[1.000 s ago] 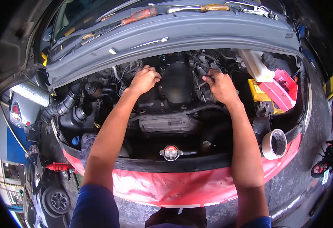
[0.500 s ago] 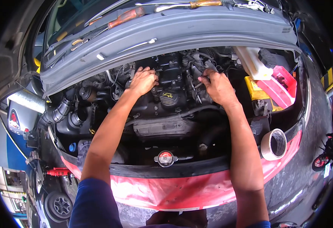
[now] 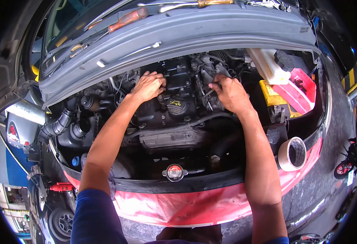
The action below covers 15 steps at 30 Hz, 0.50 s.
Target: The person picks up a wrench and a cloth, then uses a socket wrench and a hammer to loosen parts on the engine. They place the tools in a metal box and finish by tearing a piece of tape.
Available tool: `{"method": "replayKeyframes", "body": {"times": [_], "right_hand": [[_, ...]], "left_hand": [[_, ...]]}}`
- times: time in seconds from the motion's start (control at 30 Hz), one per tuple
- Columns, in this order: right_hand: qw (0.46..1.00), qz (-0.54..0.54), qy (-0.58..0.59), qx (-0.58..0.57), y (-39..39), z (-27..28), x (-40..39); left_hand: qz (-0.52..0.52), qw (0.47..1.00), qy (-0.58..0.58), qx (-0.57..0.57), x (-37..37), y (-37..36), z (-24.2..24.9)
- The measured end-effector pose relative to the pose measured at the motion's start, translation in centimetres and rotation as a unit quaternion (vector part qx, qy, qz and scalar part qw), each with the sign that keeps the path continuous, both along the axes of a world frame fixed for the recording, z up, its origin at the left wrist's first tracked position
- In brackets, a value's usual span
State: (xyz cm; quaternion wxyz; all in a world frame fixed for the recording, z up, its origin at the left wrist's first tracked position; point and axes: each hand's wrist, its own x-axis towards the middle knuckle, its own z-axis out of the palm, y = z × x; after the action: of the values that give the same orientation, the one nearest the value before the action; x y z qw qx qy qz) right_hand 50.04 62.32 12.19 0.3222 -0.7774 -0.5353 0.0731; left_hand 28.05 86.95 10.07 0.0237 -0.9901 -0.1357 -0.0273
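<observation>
Both bare hands are over a car's engine [image 3: 178,75]. My left hand [image 3: 149,86] rests on the left edge of the black engine cover, fingers curled together, and what is under the fingertips is hidden. To the right of the cover, my right hand [image 3: 230,92] has thumb and index finger pinched beside metal parts and hoses; anything between them is too small to tell. Between and below the hands is the black oil cap [image 3: 177,106] with a yellow symbol.
A grey cowl [image 3: 178,28] holds an orange-handled screwdriver [image 3: 129,19] and other tools. At right are a yellow battery [image 3: 271,95], a pink container [image 3: 304,101], a white reservoir [image 3: 266,67] and a tape roll [image 3: 292,154]. The radiator cap [image 3: 175,172] is near the front.
The view has shifted slightly, so the scene sits a little further left. Both hands stay at nearly the same spots on the engine.
</observation>
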Motion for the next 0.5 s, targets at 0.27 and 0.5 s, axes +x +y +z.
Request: {"method": "replayKeyframes", "body": {"times": [0.27,0.5], "right_hand": [[1.0,-0.001,-0.007,0.004,0.0,-0.1,0.0],[1.0,0.004,-0.011,0.002,0.1,-0.6,0.1]], "left_hand": [[0.052,0.998,0.031,-0.019,0.3,-0.2,-0.1],[0.064,0.99,0.123,0.009,1.5,-0.8,1.1]]}}
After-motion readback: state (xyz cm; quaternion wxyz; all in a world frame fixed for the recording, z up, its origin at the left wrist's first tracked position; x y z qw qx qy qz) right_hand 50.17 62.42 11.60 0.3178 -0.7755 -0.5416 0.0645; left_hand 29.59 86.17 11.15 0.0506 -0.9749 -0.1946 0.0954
